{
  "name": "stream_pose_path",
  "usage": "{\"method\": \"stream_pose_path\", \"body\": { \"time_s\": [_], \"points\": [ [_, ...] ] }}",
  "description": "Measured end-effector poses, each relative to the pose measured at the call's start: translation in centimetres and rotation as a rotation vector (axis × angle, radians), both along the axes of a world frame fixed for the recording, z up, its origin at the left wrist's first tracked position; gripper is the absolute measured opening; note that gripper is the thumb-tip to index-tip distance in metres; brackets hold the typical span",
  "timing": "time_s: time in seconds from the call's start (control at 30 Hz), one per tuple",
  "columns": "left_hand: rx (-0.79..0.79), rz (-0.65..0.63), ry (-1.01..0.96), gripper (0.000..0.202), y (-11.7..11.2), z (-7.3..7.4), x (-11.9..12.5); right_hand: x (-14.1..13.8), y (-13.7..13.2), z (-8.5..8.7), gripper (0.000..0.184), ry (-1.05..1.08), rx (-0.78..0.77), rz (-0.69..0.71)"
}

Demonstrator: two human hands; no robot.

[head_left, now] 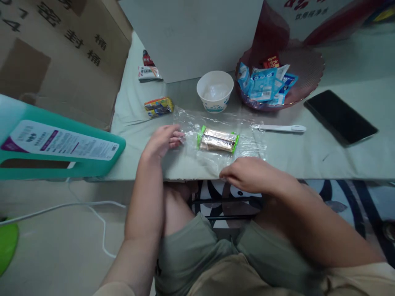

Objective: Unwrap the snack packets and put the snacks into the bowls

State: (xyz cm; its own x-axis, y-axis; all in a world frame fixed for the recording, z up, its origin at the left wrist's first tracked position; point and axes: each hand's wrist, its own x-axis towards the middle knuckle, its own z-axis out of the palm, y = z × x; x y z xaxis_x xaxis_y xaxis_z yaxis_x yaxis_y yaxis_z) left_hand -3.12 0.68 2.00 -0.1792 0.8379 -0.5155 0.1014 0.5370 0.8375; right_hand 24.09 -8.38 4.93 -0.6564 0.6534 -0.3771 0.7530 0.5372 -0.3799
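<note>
A sheet of clear plastic film (pixel 247 142) lies wrinkled on the cloth-covered table. On it rests a packaged snack (pixel 217 139) in a gold wrapper with bright green ends. My left hand (pixel 163 142) is closed, its curled fingertips at the film's left edge. At the near edge of the film, my right hand (pixel 245 174) pinches a corner between thumb and fingers, close to the table's front edge. A white plastic knife-like utensil (pixel 284 128) touches the film's right side. Behind the film stands a white paper bowl (pixel 215 88).
Left are a green liquid jug (pixel 92 142) and a cardboard box (pixel 70 53). A yellow-orange packet (pixel 158 107) and a white packet (pixel 149 73) lie behind my left hand. A pink glass dish (pixel 311 72) holds blue sachets; a phone (pixel 341 117) lies right. A white box (pixel 200 37) stands behind.
</note>
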Motion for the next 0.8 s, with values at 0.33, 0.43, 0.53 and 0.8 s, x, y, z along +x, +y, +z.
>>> {"method": "stream_pose_path", "body": {
  "time_s": [0.33, 0.43, 0.53, 0.8],
  "points": [
    [0.049, -0.313, 0.127, 0.020, -1.6, -0.4, 2.5, -1.1, 3.3, -4.0, 0.040, 0.485, 0.404, -0.404],
    [0.098, -0.312, -0.165, 0.011, -1.8, 0.2, 2.8, -1.5, 4.4, -5.5, 0.064, 0.427, 0.307, -0.353],
    [0.143, -0.340, -0.404, 0.012, -2.1, 0.8, 3.2, -1.7, 4.8, -5.9, 0.076, 0.473, 0.253, -0.378],
    [0.105, -0.210, -0.483, 0.015, -1.4, 1.4, 3.2, 0.6, 4.8, -5.8, 0.063, 0.821, 0.099, -0.590]
  ]
}}
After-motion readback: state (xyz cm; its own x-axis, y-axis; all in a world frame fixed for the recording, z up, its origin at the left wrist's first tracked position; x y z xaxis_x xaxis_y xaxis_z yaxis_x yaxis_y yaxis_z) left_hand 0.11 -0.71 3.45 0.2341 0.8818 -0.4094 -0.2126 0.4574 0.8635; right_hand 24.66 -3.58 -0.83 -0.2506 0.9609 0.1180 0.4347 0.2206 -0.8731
